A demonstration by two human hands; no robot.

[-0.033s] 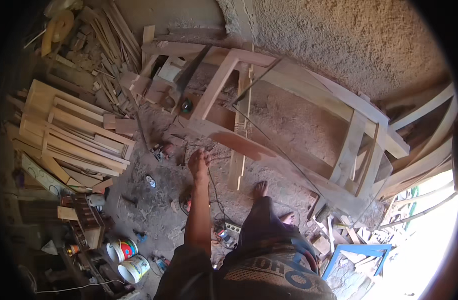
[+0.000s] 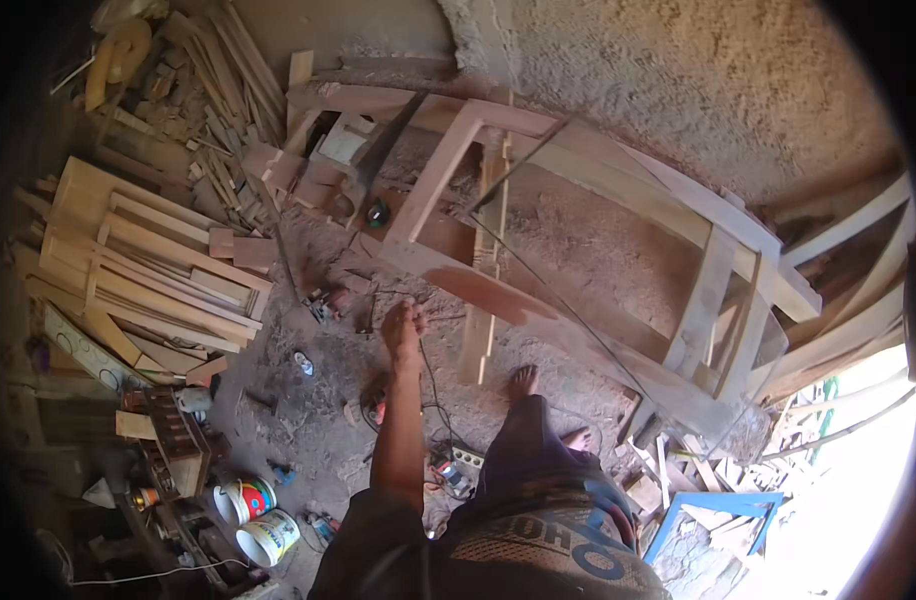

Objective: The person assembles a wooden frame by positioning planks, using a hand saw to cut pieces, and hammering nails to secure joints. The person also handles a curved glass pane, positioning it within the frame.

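Where left hand (image 2: pixel 404 328) reaches, pale bare-wood frame (image 2: pixel 498 290), tilted

The person wears a dark brown short-sleeved shirt (image 2: pixel 378 550) with the forearm below it bare to the left hand (image 2: pixel 403 330). Dark trousers (image 2: pixel 523 450) cover the legs below the shirt. Both feet are bare.

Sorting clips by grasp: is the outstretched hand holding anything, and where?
Cannot be told: the left hand is closed loosely above the dusty dirt floor, nothing clearly visible in it.
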